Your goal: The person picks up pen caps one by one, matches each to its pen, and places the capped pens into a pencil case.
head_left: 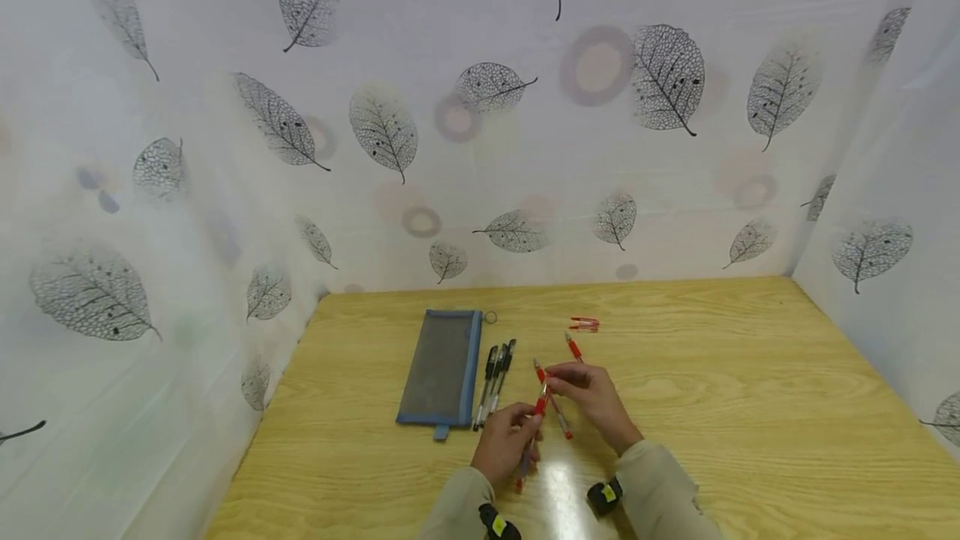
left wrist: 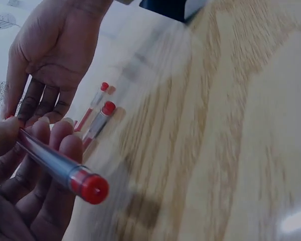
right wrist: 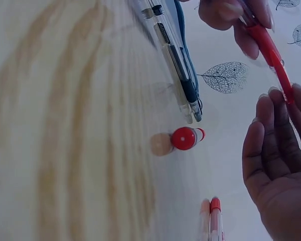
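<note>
A red gel pen point(left wrist: 52, 160) is gripped by my left hand point(head_left: 506, 444), its red end plug pointing back toward me. At the pen's far end, the fingertips of my right hand point(head_left: 592, 400) pinch a clear cap with a red clip point(right wrist: 287, 86), which sits over the tip. Just beyond and between the hands, a second red pen point(head_left: 561, 418) lies uncapped on the table. A third red pen point(head_left: 573, 348) is partly hidden behind my right hand. Farther back lie loose red pen caps point(head_left: 585, 324).
Left of the hands, several black pens point(head_left: 493, 386) lie side by side. Beside them is a grey mesh zip pouch point(head_left: 438, 369) with blue edging. The wooden table point(head_left: 750, 407) meets leaf-patterned sheeting point(head_left: 540, 157) at the back and sides.
</note>
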The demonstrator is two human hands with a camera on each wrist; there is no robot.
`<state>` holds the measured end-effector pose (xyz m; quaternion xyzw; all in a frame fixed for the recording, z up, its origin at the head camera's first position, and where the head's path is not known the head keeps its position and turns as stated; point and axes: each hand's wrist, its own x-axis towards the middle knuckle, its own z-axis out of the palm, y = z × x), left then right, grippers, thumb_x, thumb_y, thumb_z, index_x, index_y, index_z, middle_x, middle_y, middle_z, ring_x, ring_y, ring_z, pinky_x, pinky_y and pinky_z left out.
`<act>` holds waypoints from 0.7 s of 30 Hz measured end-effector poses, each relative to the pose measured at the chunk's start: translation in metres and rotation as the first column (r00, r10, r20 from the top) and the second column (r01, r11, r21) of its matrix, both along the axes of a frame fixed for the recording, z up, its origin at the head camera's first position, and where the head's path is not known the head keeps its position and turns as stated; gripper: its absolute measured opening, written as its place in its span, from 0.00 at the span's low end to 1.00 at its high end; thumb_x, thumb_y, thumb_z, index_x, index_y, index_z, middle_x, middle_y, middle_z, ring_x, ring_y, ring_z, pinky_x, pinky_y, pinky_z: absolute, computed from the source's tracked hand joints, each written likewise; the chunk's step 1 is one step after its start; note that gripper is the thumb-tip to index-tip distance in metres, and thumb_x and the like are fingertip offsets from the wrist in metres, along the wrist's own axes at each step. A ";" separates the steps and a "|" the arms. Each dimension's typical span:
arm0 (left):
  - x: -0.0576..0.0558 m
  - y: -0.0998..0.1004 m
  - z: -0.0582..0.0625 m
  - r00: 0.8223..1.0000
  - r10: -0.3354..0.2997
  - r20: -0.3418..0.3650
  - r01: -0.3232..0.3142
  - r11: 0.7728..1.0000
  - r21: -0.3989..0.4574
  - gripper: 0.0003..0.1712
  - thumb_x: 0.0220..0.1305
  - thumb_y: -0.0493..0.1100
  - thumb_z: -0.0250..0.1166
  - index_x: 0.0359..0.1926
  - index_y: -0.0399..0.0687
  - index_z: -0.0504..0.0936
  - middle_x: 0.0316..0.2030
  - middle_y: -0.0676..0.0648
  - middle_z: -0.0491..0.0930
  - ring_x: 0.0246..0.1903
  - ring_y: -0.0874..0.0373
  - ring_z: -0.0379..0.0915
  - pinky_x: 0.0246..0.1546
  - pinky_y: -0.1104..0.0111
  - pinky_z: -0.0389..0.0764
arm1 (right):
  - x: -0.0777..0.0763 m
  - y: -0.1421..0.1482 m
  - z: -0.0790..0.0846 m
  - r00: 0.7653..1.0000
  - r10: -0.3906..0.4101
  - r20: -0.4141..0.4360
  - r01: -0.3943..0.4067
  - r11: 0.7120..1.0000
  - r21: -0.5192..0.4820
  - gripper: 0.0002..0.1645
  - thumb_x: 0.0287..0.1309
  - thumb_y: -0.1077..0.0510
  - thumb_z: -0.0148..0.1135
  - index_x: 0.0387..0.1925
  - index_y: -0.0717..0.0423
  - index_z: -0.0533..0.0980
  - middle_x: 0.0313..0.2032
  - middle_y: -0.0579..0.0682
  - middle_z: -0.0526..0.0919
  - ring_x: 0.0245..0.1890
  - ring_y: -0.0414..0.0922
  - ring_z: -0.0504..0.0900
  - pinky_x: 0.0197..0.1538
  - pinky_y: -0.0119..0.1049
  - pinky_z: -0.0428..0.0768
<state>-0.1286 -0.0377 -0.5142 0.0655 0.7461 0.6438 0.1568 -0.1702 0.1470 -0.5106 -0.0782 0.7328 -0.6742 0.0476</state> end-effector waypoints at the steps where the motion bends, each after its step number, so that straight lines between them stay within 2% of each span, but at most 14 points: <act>1: 0.000 0.001 0.000 1.000 -0.001 0.015 0.001 1.000 0.013 0.15 0.71 0.41 0.57 0.50 0.33 0.79 0.28 0.45 0.81 0.21 0.49 0.80 0.21 0.66 0.79 | 0.000 -0.001 0.000 1.000 -0.004 -0.002 0.004 1.000 -0.004 0.21 0.60 0.57 0.65 0.49 0.70 0.78 0.42 0.58 0.84 0.40 0.40 0.82 0.47 0.32 0.78; 7: 0.002 0.005 0.004 0.995 0.017 0.103 -0.019 1.000 0.018 0.14 0.70 0.39 0.58 0.49 0.33 0.78 0.25 0.47 0.81 0.18 0.55 0.78 0.18 0.67 0.78 | 0.001 -0.004 -0.001 0.999 -0.025 -0.024 0.024 1.000 -0.004 0.20 0.57 0.60 0.67 0.45 0.72 0.78 0.39 0.54 0.84 0.38 0.40 0.82 0.45 0.32 0.79; 14: 0.006 0.009 0.016 0.987 0.042 0.156 -0.040 0.999 -0.019 0.10 0.70 0.34 0.55 0.47 0.31 0.78 0.23 0.48 0.79 0.15 0.60 0.73 0.18 0.66 0.79 | 0.003 -0.003 0.001 0.999 0.024 -0.043 -0.026 0.999 -0.038 0.19 0.57 0.63 0.66 0.42 0.78 0.76 0.35 0.52 0.84 0.35 0.39 0.82 0.42 0.32 0.80; 21: 0.010 0.013 0.019 0.966 0.078 0.247 -0.099 0.992 0.075 0.10 0.69 0.31 0.54 0.46 0.29 0.78 0.22 0.48 0.76 0.13 0.61 0.69 0.16 0.71 0.75 | 0.005 -0.001 0.003 0.994 0.087 -0.069 -0.092 0.993 -0.080 0.17 0.58 0.65 0.65 0.41 0.79 0.75 0.35 0.57 0.85 0.34 0.39 0.83 0.43 0.34 0.81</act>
